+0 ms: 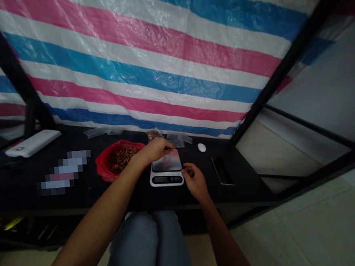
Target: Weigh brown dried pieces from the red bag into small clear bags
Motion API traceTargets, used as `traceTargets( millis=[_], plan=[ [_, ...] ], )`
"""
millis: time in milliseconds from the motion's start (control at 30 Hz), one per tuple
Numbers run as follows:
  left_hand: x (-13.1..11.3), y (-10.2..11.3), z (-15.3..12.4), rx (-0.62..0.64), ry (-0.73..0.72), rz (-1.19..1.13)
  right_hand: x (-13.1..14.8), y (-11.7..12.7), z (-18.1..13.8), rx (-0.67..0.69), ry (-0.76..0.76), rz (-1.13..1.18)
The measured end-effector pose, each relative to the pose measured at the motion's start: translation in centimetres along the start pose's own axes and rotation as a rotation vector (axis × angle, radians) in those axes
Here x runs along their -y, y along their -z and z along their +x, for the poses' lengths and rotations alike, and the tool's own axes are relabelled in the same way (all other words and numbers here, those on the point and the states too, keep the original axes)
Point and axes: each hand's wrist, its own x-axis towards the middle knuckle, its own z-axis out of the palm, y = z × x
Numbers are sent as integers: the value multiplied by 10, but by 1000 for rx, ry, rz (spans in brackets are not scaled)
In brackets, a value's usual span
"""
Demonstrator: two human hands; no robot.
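A white kitchen scale (166, 180) with a dark display and a shiny plate stands on the black table. My left hand (157, 148) reaches over the plate's far side, its fingertips pinched together; anything between them is too small to make out. At the scale's right edge rests my right hand (196, 182), fingers loosely curled and a gap showing between thumb and forefinger. Left of the scale sits a red plastic bag (102, 161), opened wide, full of small brown pieces (119, 159). Behind my left hand lies a clear bag with similar brown contents (153, 134).
Flat clear plastic bags (180, 139) lie along the back, near a small white round object (201, 147). A phone (222, 170) lies at right. A white oblong device (34, 143) is at far left. Black frame posts and a striped sheet (147, 69) border the table (246, 172).
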Motion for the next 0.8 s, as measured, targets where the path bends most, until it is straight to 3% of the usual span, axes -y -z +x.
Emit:
traceTargets(
  millis=[600, 800],
  plan=[
    [6, -1, -4, 31, 13, -82, 2, 5, 2, -9, -18, 88],
    [2, 2, -13, -123, 31, -159, 3, 7, -1, -53, -19, 114]
  ],
)
